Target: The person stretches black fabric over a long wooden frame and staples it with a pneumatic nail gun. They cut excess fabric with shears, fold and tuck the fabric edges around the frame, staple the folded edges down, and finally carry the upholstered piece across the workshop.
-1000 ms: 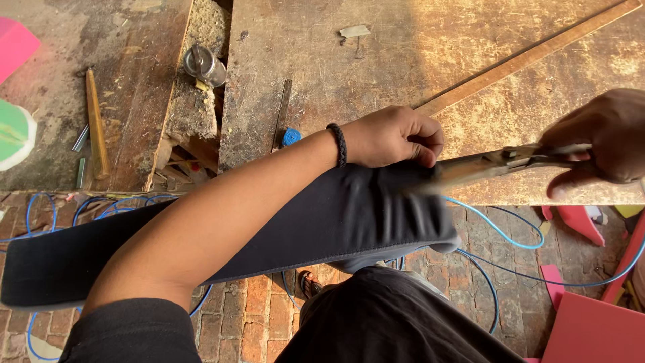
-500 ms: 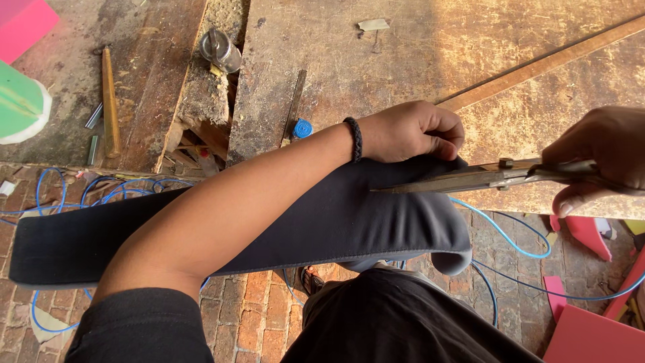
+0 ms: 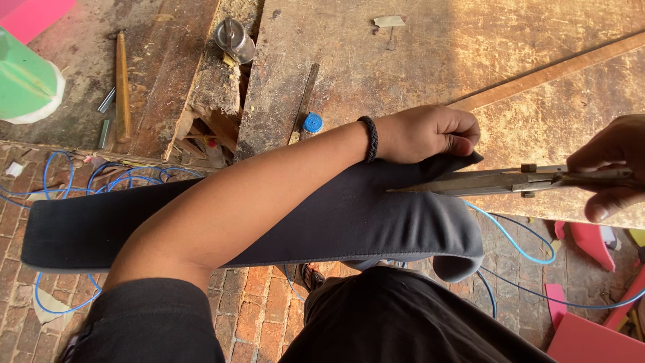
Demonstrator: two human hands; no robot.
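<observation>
Nearest the wearer, the long strip of black fabric (image 3: 322, 215) hangs off the near edge of the wooden workbench (image 3: 416, 74), its left end stretched out over the brick floor (image 3: 255, 316) and its right end folded under in a loose curl. Since a second ago the scissors (image 3: 497, 180) have pushed leftward, so the blade tips now sit well inside the cloth rather than at its right edge; judged from that, the cut is lengthening along the strip. The left hand (image 3: 430, 132) is fisted, pinching the fabric's upper right corner against the bench. The right hand (image 3: 608, 171) is closed round the scissor handles at the right. Blue wire (image 3: 510, 242) loops across the floor beneath the strip, with pink offcuts (image 3: 591, 343) at right. Farther off lie a blue bottle cap (image 3: 312, 122), a flat metal file (image 3: 304, 101), a wooden-handled tool (image 3: 122, 84), a small metal can (image 3: 235, 40), and a long wooden batten (image 3: 557, 70) slanting behind the left hand.
</observation>
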